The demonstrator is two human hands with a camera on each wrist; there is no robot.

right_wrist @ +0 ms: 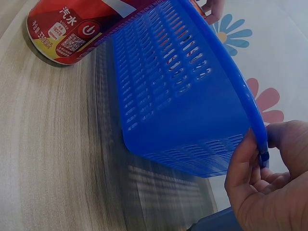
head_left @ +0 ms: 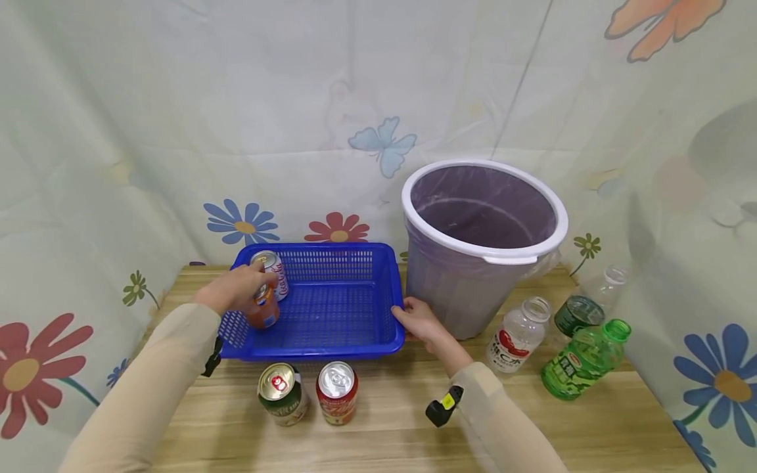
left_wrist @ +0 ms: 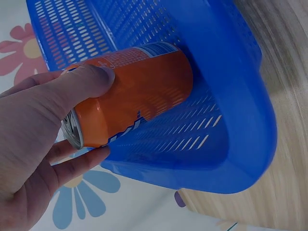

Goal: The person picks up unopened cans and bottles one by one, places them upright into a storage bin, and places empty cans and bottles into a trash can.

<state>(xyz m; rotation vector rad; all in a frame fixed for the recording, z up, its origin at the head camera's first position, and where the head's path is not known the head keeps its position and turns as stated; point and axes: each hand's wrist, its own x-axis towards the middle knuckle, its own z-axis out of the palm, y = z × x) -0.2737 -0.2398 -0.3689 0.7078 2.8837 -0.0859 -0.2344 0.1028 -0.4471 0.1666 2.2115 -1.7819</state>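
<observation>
My left hand [head_left: 239, 287] grips an orange soda can [left_wrist: 144, 89] near its top, inside the left end of the blue plastic basket [head_left: 331, 351]. The thumb lies along the can's side in the left wrist view. Right behind that can stands a white and red soda can [head_left: 281, 279], also in the basket. My right hand [head_left: 422, 322] pinches the basket's right rim between thumb and fingers, as the right wrist view [right_wrist: 262, 178] shows. In front of the basket stand a dark green can [head_left: 284, 394] and a red soda can [head_left: 337, 394], both upright on the wooden table.
A grey bin [head_left: 443, 282] with a white rim and a clear liner stands right of the basket. Further right are a clear bottle with a red label [head_left: 514, 338], a green bottle [head_left: 585, 361] and a clear bottle with a dark green label [head_left: 582, 312]. A patterned curtain [head_left: 284, 131] hangs behind.
</observation>
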